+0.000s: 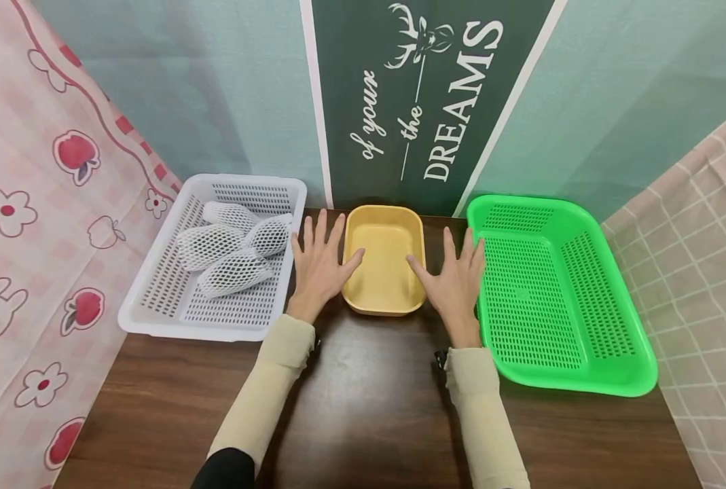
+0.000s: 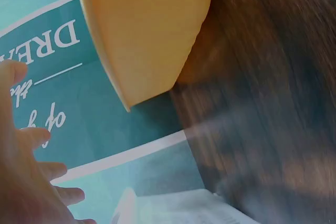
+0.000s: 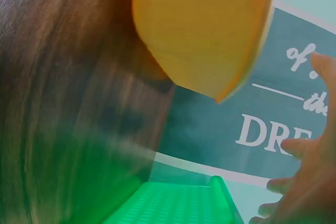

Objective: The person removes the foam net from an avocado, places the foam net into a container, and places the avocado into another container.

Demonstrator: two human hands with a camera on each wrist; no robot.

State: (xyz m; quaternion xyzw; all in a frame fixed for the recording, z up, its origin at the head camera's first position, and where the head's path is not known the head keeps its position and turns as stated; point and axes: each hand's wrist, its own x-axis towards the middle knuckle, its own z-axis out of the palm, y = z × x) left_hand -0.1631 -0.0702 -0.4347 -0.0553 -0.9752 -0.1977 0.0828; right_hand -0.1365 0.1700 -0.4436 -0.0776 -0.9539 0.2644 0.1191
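Observation:
A small yellow plastic tray [image 1: 384, 258] stands on the table between my two hands, and nothing lies in it. My left hand [image 1: 321, 265] is at its left side with fingers spread and the thumb over the rim. On the other side my right hand [image 1: 457, 282] is spread the same way, its thumb over the right rim. In the left wrist view the tray's side wall [image 2: 147, 30] shows apart from the fingers. The right wrist view likewise has the wall [image 3: 205, 30] at a distance from that hand.
To the left stands a white perforated basket [image 1: 155, 316] holding several items in white foam netting [image 1: 234, 272]. A larger green perforated basket [image 1: 583, 380] is on the right. A cloth curtain [image 1: 240, 88] with printed words hangs behind the brown table [image 1: 375, 407].

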